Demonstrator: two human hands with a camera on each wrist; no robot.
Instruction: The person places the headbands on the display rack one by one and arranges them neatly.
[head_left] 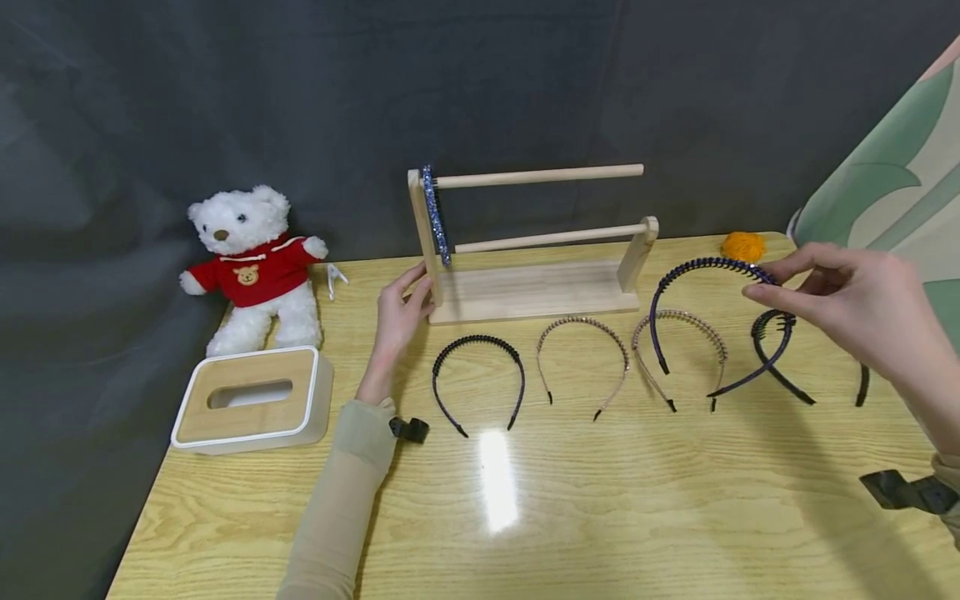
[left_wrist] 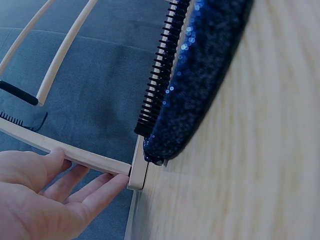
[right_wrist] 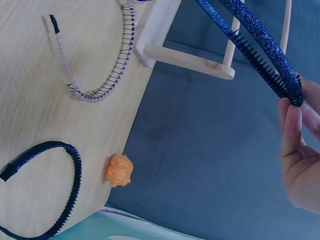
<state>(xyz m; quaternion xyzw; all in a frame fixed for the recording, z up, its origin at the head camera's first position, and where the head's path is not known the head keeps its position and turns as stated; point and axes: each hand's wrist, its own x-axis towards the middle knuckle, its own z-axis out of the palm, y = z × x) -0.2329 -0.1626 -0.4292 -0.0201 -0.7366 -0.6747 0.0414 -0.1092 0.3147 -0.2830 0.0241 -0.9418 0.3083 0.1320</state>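
I have the left hand [head_left: 401, 308] gripping the rack [head_left: 532, 292] low on its left upright, thumb and fingers about the wood. The right hand [head_left: 862, 292], well off to the other side, pinches 1 blue band [right_wrist: 274, 50] between thumb and fingers. I see that band raised off the table [head_left: 585, 517], most of it to the left of the right hand, its ends hanging downward, and well apart from the left hand. In my head view it crosses in front of the right pink band [head_left: 705, 325] and the right dark band [right_wrist: 76, 175], which lie on the table.

Near my left hand, the hung band [head_left: 435, 212] is on the rack's upper rod, just beside the left upright and above the fingers. Between the hands, in front of the rack, I also count the left dark band [head_left: 477, 339], nearer the left hand, and the left pink band [head_left: 582, 319]: 4 lying bands in all.

Past the right hand sits an orange ball [head_left: 742, 247]. Left of my left arm I have a bear [head_left: 258, 267] in red and a tissue box [head_left: 247, 425].
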